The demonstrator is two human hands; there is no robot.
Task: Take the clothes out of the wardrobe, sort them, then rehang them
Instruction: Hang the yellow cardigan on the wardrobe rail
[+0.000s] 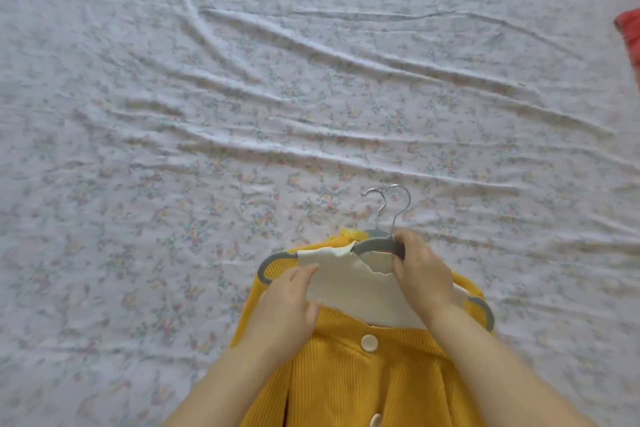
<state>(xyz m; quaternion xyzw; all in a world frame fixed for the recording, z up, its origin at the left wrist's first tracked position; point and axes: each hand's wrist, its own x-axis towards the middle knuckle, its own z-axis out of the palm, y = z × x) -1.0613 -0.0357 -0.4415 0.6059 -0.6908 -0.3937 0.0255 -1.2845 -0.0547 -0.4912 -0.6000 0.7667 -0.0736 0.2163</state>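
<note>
A mustard-yellow ribbed cardigan (363, 385) with large cream buttons lies on the bed at the bottom centre. Inside its neckline is a white garment (349, 288). Two grey hangers with silver hooks sit at the collar, the upper hanger (374, 244) over the white garment and the lower hanger (268, 263) inside the cardigan's shoulders. My right hand (417, 267) grips the upper hanger near its hook. My left hand (287, 302) pinches the white garment's left edge between thumb and fingers.
A wrinkled white bedsheet with a small floral print (277, 97) fills nearly the whole view. Red fabric (630, 35) shows at the right edge.
</note>
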